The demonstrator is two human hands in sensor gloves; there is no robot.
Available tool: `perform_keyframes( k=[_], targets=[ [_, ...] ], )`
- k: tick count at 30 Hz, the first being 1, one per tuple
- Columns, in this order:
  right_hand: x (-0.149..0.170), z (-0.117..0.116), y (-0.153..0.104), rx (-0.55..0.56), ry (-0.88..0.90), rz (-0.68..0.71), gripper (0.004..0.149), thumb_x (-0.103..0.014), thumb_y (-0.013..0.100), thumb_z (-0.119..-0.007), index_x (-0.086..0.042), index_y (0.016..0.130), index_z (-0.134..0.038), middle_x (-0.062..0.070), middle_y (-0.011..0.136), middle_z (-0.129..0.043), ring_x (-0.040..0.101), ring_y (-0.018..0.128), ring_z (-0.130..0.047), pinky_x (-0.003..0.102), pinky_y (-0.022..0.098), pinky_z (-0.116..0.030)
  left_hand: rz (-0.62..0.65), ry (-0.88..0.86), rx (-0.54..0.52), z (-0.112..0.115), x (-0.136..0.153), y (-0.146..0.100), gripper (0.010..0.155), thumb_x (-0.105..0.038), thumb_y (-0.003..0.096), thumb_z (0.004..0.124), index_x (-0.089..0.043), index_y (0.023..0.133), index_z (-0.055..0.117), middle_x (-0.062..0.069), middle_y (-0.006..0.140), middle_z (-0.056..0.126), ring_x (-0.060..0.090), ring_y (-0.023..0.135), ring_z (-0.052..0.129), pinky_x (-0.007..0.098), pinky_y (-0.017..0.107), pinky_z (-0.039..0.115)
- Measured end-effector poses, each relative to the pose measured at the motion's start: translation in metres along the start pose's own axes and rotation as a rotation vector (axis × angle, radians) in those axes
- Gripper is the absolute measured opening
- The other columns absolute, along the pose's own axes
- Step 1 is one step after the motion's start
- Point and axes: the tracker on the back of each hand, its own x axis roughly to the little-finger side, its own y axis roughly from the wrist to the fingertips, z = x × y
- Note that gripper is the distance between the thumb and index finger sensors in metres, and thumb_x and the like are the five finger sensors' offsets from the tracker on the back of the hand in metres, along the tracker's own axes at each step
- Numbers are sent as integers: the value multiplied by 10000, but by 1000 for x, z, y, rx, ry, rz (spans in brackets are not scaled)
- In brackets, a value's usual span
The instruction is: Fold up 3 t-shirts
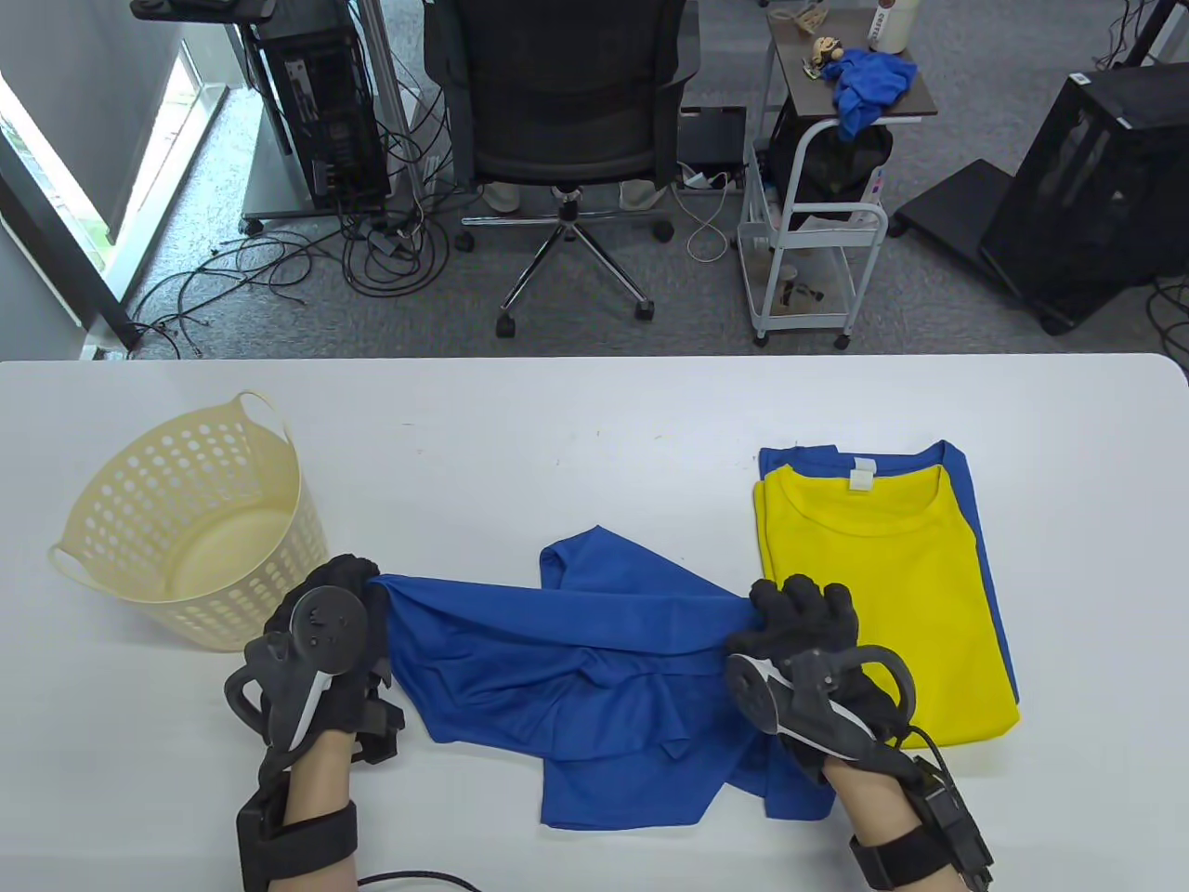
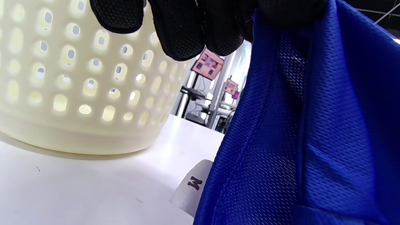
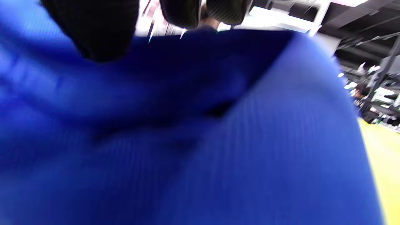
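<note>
A loose blue t-shirt [image 1: 594, 688] is stretched between my two hands near the table's front edge, its lower part crumpled on the table. My left hand [image 1: 358, 595] grips its left end beside the basket; close up, the blue mesh fabric [image 2: 306, 131] hangs from the gloved fingers [image 2: 187, 34] and a white size tag [image 2: 192, 184] shows. My right hand [image 1: 790, 609] grips the shirt's right end; the blue cloth [image 3: 200, 140] fills that wrist view. To the right lies a folded yellow t-shirt [image 1: 892, 604] stacked on a folded blue t-shirt [image 1: 961, 483].
A cream perforated laundry basket [image 1: 139, 520] stands at the table's left, close to my left hand; its wall [image 2: 68, 93] fills the left wrist view. Behind the table are an office chair [image 1: 567, 121] and a white cart [image 1: 817, 242].
</note>
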Motion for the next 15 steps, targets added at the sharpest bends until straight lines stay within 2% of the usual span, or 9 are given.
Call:
perform_keyframes(
  k=[4,6,12,15],
  targets=[
    [-1,-18,8,-43,-199,-57,600,-469,390,-831,-446,941,-597,50,1149,-386,426,1046,-401,691,748,-303,9,2,4,1,-2,0,434,-503,466,649,-406,887,684,-120,992,737,159,924,787,494,746,658],
    [-1,-23,12,-75,-226,-76,624,-508,384,-818,-447,955,-574,60,1159,-356,433,1050,-380,698,747,-281,12,2,8,1,-3,0,433,-502,466,649,-407,887,684,-119,993,736,160,926,786,495,747,656],
    [-8,-26,20,3,-259,-144,389,-465,416,-804,-471,800,-743,23,1118,-543,406,1036,-500,694,751,-336,13,3,20,2,-3,1,433,-502,465,649,-408,886,686,-119,993,737,161,927,786,496,747,655],
    [-9,-21,19,44,-268,-145,357,-459,412,-794,-461,768,-773,5,1096,-593,389,1031,-538,692,753,-356,12,-2,19,2,-3,1,433,-500,466,648,-408,887,684,-120,995,734,162,928,783,497,748,654]
  ],
)
